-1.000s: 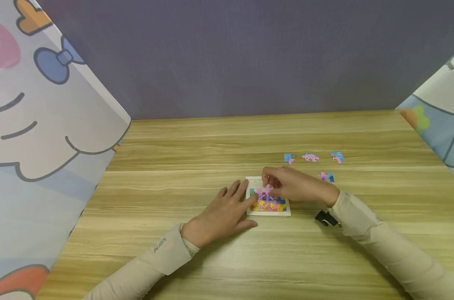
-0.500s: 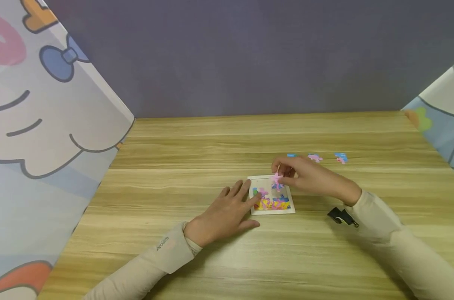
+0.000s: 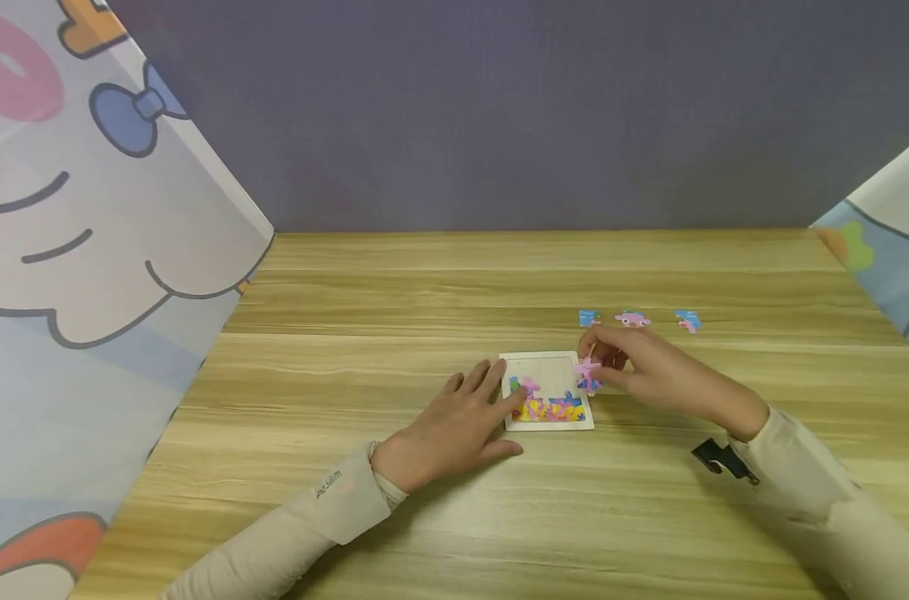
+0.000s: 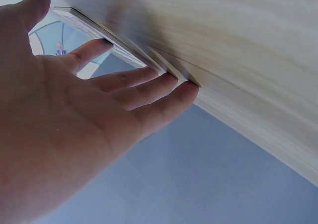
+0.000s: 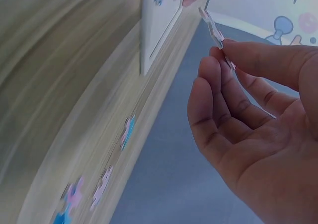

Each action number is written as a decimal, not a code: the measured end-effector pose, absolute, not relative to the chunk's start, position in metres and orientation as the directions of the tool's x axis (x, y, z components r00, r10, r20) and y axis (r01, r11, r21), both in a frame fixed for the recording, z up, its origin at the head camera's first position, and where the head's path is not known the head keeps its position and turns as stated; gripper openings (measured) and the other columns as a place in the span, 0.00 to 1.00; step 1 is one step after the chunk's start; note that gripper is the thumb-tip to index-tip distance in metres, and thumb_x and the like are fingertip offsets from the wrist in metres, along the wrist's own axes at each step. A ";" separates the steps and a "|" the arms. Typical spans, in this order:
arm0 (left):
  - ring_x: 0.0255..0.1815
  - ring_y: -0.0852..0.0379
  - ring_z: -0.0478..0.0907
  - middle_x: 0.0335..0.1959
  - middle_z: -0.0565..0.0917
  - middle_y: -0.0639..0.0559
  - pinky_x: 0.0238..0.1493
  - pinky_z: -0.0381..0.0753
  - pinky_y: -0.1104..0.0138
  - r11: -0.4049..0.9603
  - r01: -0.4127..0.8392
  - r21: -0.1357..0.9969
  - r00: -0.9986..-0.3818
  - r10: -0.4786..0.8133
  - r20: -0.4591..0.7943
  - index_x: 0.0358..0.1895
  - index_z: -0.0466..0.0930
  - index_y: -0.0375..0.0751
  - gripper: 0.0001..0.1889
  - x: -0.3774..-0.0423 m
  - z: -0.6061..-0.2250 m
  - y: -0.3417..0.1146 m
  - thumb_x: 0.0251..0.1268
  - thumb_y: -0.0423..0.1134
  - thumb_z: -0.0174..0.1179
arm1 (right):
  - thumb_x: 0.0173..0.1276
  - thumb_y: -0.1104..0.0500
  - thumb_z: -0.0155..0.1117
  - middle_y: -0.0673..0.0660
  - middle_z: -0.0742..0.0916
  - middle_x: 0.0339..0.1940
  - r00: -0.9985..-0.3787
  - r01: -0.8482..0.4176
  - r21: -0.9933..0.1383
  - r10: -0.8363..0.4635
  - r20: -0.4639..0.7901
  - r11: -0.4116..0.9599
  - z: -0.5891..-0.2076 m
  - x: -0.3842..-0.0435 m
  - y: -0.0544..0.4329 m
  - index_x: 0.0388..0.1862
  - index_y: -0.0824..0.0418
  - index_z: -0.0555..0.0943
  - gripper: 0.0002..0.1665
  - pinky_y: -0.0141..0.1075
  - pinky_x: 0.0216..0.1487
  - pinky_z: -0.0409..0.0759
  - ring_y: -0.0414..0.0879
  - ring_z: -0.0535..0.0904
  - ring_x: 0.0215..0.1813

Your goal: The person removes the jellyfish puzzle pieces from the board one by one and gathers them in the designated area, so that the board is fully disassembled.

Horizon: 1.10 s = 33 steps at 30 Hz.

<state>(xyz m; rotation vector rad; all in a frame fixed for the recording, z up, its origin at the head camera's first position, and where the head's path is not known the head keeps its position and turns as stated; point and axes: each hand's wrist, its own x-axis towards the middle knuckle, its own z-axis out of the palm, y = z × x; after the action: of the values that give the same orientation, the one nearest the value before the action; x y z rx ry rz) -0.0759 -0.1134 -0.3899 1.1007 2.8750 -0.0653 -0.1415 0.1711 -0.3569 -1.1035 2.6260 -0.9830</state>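
Note:
My left hand lies with fingers extended at the left side of a white puzzle tray. Its index finger reaches over the rim onto the pieces inside; in the left wrist view the other fingertips touch the table and tray edge. Yellow, pink and blue pieces fill the tray's lower part, while its pale base shows above. Between thumb and fingers my right hand pinches a pink puzzle piece with some blue, held over the tray's right rim. The right wrist view shows that piece edge-on, off the table.
Behind the right hand, a blue corner piece, a pink piece with eyes and another blue-and-pink piece lie in a row on the wooden table. A black clip-like device sits by the right cuff. A grey panel stands behind.
My right hand has lifted the pink puzzle piece from among the tray's pieces and carried it right, to the tray's right rim. The left hand keeps its place on the tray.

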 end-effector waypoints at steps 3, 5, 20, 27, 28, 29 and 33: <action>0.76 0.36 0.58 0.76 0.58 0.34 0.64 0.71 0.44 0.747 0.665 -0.001 -0.745 0.663 -0.078 0.76 0.63 0.54 0.35 -0.076 -0.391 -0.114 0.71 0.67 0.48 | 0.65 0.70 0.68 0.46 0.81 0.31 -0.730 -0.601 -0.606 -0.667 0.151 0.521 -0.358 -0.140 0.177 0.41 0.55 0.78 0.13 0.33 0.34 0.78 0.37 0.77 0.34; 0.76 0.36 0.58 0.76 0.58 0.34 0.65 0.71 0.44 0.750 0.662 0.007 -0.747 0.660 -0.083 0.75 0.63 0.54 0.35 -0.076 -0.391 -0.114 0.71 0.67 0.48 | 0.65 0.69 0.68 0.45 0.81 0.31 -0.733 -0.607 -0.596 -0.659 0.165 0.525 -0.358 -0.139 0.180 0.42 0.55 0.78 0.13 0.33 0.34 0.78 0.36 0.77 0.34; 0.76 0.36 0.58 0.77 0.57 0.34 0.64 0.71 0.44 0.747 0.665 0.002 -0.745 0.664 -0.066 0.76 0.62 0.54 0.36 -0.076 -0.393 -0.116 0.72 0.67 0.47 | 0.60 0.69 0.73 0.42 0.81 0.29 -0.706 -0.681 -0.504 -0.658 0.261 0.531 -0.358 -0.140 0.180 0.40 0.54 0.78 0.15 0.30 0.31 0.76 0.33 0.77 0.32; 0.76 0.36 0.57 0.77 0.56 0.34 0.64 0.71 0.44 0.744 0.667 -0.024 -0.744 0.664 -0.074 0.78 0.58 0.54 0.37 -0.076 -0.395 -0.114 0.73 0.67 0.44 | 0.65 0.66 0.71 0.41 0.81 0.29 -0.718 -0.670 -0.504 -0.648 0.253 0.545 -0.354 -0.140 0.175 0.41 0.52 0.78 0.12 0.30 0.31 0.76 0.33 0.76 0.32; 0.76 0.36 0.57 0.77 0.56 0.35 0.64 0.71 0.44 0.745 0.667 -0.027 -0.744 0.664 -0.076 0.79 0.57 0.54 0.37 -0.076 -0.395 -0.114 0.73 0.67 0.44 | 0.65 0.65 0.70 0.41 0.81 0.29 -0.716 -0.671 -0.504 -0.650 0.253 0.544 -0.354 -0.139 0.175 0.42 0.52 0.78 0.12 0.31 0.31 0.76 0.33 0.76 0.32; 0.76 0.36 0.57 0.77 0.56 0.35 0.64 0.71 0.44 0.745 0.667 -0.030 -0.744 0.664 -0.075 0.79 0.57 0.54 0.37 -0.076 -0.395 -0.113 0.73 0.67 0.44 | 0.65 0.66 0.71 0.41 0.81 0.29 -0.713 -0.677 -0.497 -0.652 0.257 0.544 -0.353 -0.139 0.175 0.42 0.52 0.78 0.13 0.31 0.30 0.76 0.33 0.76 0.32; 0.76 0.36 0.58 0.77 0.57 0.35 0.64 0.71 0.44 0.743 0.668 -0.043 -0.744 0.665 -0.061 0.79 0.57 0.54 0.37 -0.077 -0.396 -0.114 0.73 0.67 0.44 | 0.59 0.70 0.73 0.42 0.82 0.31 -0.680 -0.722 -0.442 -0.663 0.313 0.533 -0.348 -0.133 0.173 0.41 0.54 0.79 0.18 0.33 0.31 0.79 0.32 0.77 0.32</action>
<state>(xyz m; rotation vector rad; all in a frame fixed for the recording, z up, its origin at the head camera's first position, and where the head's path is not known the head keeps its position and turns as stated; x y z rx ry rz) -0.0766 -0.1139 -0.3955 1.1072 2.8941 -0.0964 -0.1332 0.1735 -0.3483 -1.2886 2.8424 -0.9015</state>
